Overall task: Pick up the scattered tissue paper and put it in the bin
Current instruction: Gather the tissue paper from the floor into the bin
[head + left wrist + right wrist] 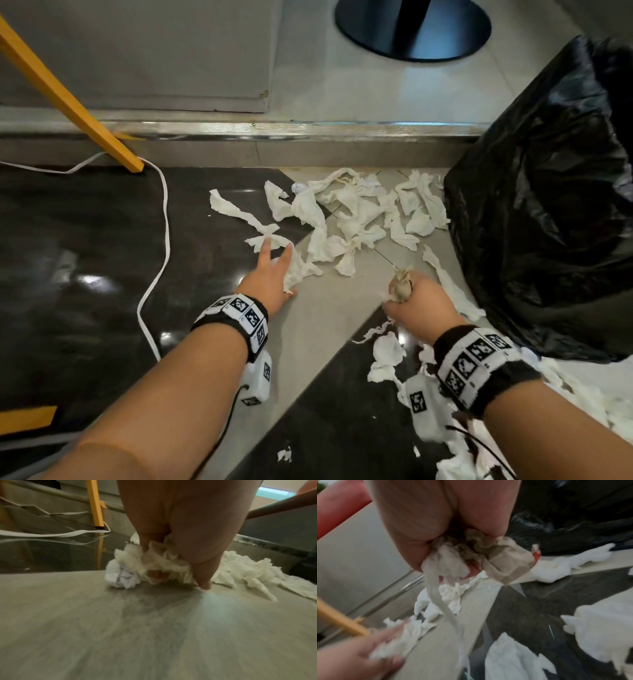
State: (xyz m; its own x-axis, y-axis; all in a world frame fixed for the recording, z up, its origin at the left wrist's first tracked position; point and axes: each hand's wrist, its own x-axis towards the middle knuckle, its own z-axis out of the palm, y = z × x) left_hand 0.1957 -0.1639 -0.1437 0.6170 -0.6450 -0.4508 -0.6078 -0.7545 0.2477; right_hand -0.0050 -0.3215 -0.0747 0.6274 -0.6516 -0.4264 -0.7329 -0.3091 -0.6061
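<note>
Torn white tissue paper (352, 212) lies strewn over the floor beside a black bin bag (548, 205) on the right. My left hand (279, 263) reaches into the near left edge of the pile; two fingers point forward while the thumb and other fingers pinch a wad of tissue (161, 559). My right hand (407, 294) is a fist around a greyish crumpled tissue wad (503, 561), from which a strip dangles, just left of the bag. More tissue scraps (387, 356) lie under my right wrist. A crumpled paper ball (120, 577) sits against the left hand's wad.
A white flat cable (164, 212) snakes over the dark floor at left, past a yellow slanted leg (68, 99). A metal-edged step (274, 130) runs across behind the pile. Beyond it stands a black round pedestal base (411, 27).
</note>
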